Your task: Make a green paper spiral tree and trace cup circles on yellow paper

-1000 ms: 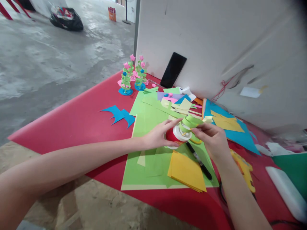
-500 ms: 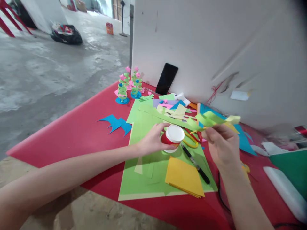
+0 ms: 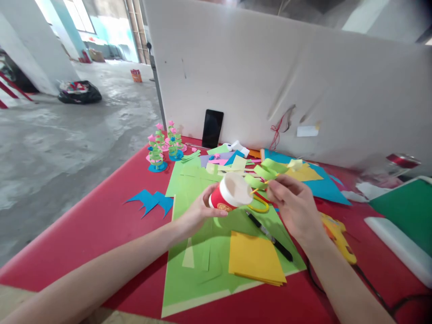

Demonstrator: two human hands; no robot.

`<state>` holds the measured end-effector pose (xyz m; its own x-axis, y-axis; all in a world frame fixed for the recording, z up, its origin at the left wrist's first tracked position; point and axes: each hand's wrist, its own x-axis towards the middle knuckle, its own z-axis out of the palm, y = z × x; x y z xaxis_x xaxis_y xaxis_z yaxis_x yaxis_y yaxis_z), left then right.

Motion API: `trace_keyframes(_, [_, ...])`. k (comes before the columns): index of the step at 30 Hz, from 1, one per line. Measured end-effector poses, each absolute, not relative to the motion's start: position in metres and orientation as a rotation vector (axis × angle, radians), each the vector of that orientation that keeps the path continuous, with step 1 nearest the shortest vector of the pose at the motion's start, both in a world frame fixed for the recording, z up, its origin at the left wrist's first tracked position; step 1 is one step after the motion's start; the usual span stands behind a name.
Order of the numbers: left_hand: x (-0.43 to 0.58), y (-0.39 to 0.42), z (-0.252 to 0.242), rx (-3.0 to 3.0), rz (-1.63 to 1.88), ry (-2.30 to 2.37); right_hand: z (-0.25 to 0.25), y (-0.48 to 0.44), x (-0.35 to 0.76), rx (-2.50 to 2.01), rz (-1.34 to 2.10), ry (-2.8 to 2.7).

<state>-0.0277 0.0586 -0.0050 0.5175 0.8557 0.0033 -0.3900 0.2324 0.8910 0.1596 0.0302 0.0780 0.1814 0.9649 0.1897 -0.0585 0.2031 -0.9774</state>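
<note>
My left hand (image 3: 202,204) is wrapped round a small red-and-white cup (image 3: 218,200), tilted so that its round white end faces right and up. I cannot tell whether that end is a lid or a base. Between the fingers of my right hand (image 3: 292,202) is a thin yellow stick (image 3: 254,191) with a curly light-green paper strip (image 3: 270,167) around it. One end of the stick points at the cup's white end; whether they touch is unclear. Below lie a black pen (image 3: 270,236) and a stack of yellow paper (image 3: 255,256) on green sheets (image 3: 178,274).
Small paper flower stands (image 3: 157,157) are at the table's far left, near blue paper cutouts (image 3: 148,201). A black phone (image 3: 213,128) leans against the white panel (image 3: 236,67). Yellow-handled scissors (image 3: 259,206) lie behind the pen. A yellow glue gun (image 3: 339,236) with a cord is at right.
The cup has been lifted and tipped to the right in my left hand. My right hand has brought the stick closer to it. The view has tilted up and turned slightly right.
</note>
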Motion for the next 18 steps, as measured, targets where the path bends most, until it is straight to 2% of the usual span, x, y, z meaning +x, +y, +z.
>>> trace_keyframes(18, [-0.02, 0.055, -0.009, 1.047, 0.924, 0.5, 0.064, 0.023, 0.148, -1.064, 1.055, -1.273])
